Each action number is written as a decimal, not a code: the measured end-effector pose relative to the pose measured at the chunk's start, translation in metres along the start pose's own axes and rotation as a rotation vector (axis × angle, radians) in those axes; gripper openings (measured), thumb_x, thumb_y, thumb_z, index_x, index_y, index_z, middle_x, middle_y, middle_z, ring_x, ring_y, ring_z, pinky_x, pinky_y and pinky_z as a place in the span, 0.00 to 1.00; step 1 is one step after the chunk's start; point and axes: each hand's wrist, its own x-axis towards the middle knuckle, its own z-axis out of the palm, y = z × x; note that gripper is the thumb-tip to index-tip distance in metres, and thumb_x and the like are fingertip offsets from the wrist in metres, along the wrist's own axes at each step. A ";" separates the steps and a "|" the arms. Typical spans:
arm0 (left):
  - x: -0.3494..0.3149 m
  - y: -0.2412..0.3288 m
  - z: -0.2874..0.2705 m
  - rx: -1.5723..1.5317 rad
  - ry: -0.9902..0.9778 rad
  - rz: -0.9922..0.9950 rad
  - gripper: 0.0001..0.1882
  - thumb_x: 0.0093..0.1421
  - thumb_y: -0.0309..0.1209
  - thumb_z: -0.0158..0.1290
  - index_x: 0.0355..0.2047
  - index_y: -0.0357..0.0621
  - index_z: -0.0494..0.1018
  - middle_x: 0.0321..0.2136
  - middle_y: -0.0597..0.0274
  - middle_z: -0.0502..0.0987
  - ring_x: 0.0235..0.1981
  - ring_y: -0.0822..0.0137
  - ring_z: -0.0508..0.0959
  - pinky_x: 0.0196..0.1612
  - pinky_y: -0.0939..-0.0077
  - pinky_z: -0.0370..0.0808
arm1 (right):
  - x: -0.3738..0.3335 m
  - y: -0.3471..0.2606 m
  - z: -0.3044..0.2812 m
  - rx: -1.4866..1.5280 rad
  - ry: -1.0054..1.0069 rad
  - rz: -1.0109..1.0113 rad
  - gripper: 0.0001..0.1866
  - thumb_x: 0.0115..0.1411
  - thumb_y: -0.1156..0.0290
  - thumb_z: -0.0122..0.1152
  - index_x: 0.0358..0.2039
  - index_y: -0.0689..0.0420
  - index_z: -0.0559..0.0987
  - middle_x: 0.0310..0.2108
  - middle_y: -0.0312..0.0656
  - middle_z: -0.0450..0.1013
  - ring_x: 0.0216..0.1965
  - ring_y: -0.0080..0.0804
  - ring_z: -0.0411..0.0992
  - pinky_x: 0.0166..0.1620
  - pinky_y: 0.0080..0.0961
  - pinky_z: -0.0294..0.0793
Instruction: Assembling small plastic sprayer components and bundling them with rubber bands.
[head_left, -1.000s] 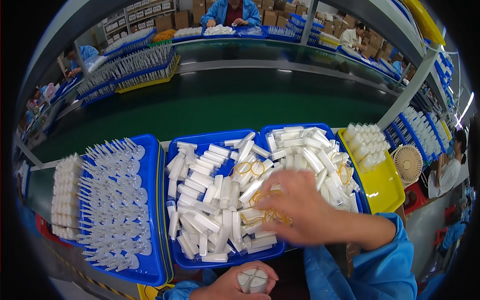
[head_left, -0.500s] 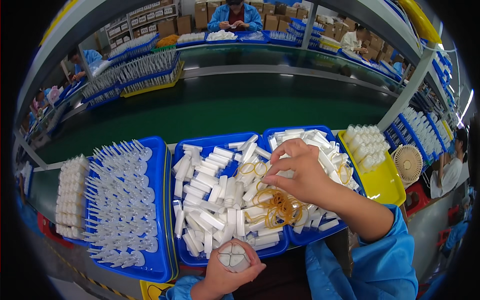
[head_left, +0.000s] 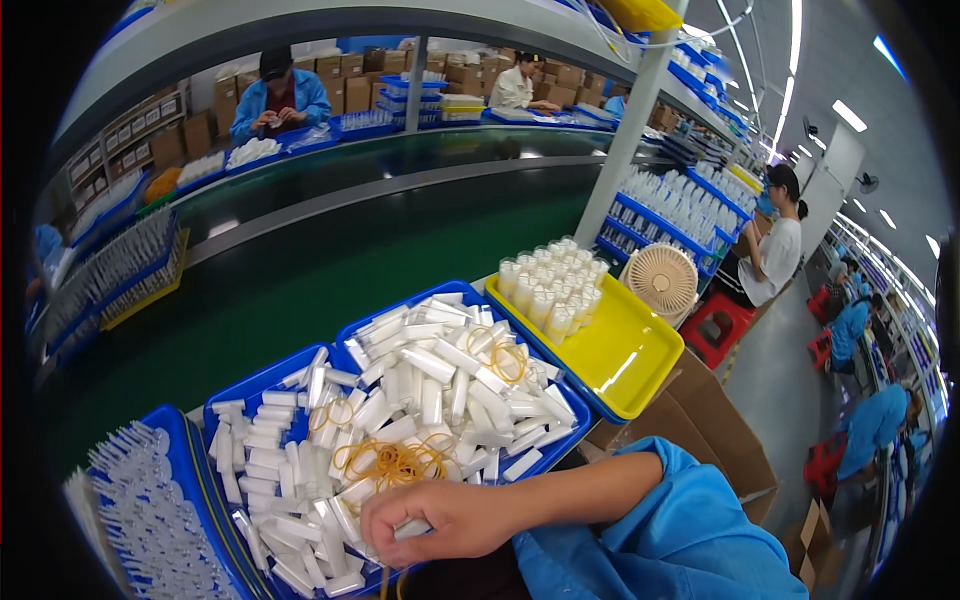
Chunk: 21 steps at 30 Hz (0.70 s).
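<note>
My right hand (head_left: 440, 520) is closed over the near edge of a blue tray (head_left: 210, 412) filled with white rectangular pieces in clear sleeves (head_left: 290, 520). Thin yellow strands of a rubber band run down from under its fingers to the lower edge. Something whitish shows beneath the fingers, mostly covered. Just beyond the hand lies a tangled heap of yellow rubber bands (head_left: 390, 462) on the pieces. A second blue tray (head_left: 395, 306), piled with similar pieces, adjoins on the right; a few loose bands lie on top. My left hand is out of sight.
At left stands a blue tray with upright translucent nozzle-like parts (head_left: 160, 510). A yellow tray (head_left: 640, 365) at right holds clear-and-white cylinders (head_left: 550, 290), beside a beige fan (head_left: 661, 280). Beyond runs a green conveyor belt (head_left: 300, 250); an open cardboard box (head_left: 715, 430) sits lower right. Co-workers sit around.
The view has swung right. My right hand has come down from above the rubber bands to the tray's near edge. My left hand, earlier holding a round white bundle, has left the view.
</note>
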 end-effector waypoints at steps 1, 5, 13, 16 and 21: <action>-0.003 0.001 0.002 0.093 -0.048 -0.004 0.10 0.46 0.19 0.58 0.25 0.39 0.68 0.15 0.62 0.64 0.11 0.67 0.64 0.13 0.78 0.68 | -0.006 -0.002 0.004 0.324 -0.044 0.035 0.12 0.59 0.61 0.51 0.29 0.57 0.71 0.23 0.38 0.67 0.30 0.30 0.68 0.39 0.29 0.66; -0.026 -0.020 0.022 0.770 0.651 0.196 0.28 0.44 0.20 0.60 0.44 0.36 0.60 0.22 0.59 0.68 0.19 0.67 0.68 0.19 0.78 0.71 | -0.025 -0.016 -0.003 1.096 -0.120 0.017 0.17 0.64 0.57 0.39 0.34 0.59 0.69 0.19 0.39 0.64 0.26 0.26 0.66 0.37 0.26 0.68; -0.002 -0.022 0.020 1.359 1.009 -0.151 0.59 0.43 0.19 0.58 0.62 0.49 0.23 0.26 0.61 0.68 0.25 0.71 0.68 0.30 0.83 0.67 | -0.045 -0.036 0.046 -0.588 -0.428 -0.249 0.20 0.57 0.60 0.54 0.47 0.57 0.70 0.21 0.45 0.73 0.24 0.41 0.72 0.26 0.31 0.68; -0.014 -0.014 0.025 1.063 1.021 -0.133 0.58 0.44 0.21 0.60 0.62 0.48 0.25 0.27 0.60 0.69 0.25 0.69 0.69 0.29 0.80 0.67 | -0.061 -0.002 0.042 0.320 -0.464 -0.192 0.18 0.58 0.66 0.49 0.46 0.64 0.71 0.26 0.47 0.75 0.28 0.37 0.73 0.32 0.30 0.71; -0.017 -0.044 0.005 0.859 1.143 0.269 0.57 0.45 0.22 0.60 0.62 0.45 0.27 0.27 0.58 0.69 0.26 0.67 0.69 0.29 0.76 0.67 | -0.068 -0.028 0.037 0.950 0.216 0.221 0.16 0.60 0.65 0.49 0.46 0.61 0.68 0.25 0.40 0.70 0.24 0.28 0.71 0.34 0.23 0.72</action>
